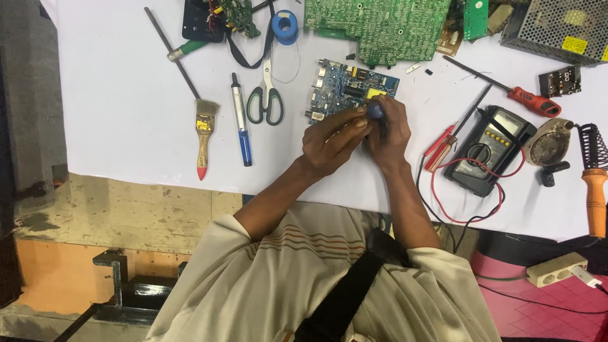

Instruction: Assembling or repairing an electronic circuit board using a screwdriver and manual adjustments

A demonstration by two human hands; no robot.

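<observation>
Both hands meet over the near edge of a small blue circuit board [350, 92] lying flat on the white-covered bench [126, 126]. The right hand [387, 136] has its fingers [380, 120] curled tight round a blue-handled tool [375, 111], whose rounded end shows at the top of the fist; its tip is hidden, so its axis cannot be told. The left hand [329, 142] has its fingers [354, 121] narrowed to a pinch, touching the board's near edge just beside that handle. The board lies directly beyond both hands, its long axis across the bench. Outward: scissors [266, 101] and a blue pen-like tool [240, 130] to the left, then a paintbrush [204, 136]; a multimeter [489, 149] with red leads and red screwdrivers [532, 100] to the right. No containers holding anything are visible.
</observation>
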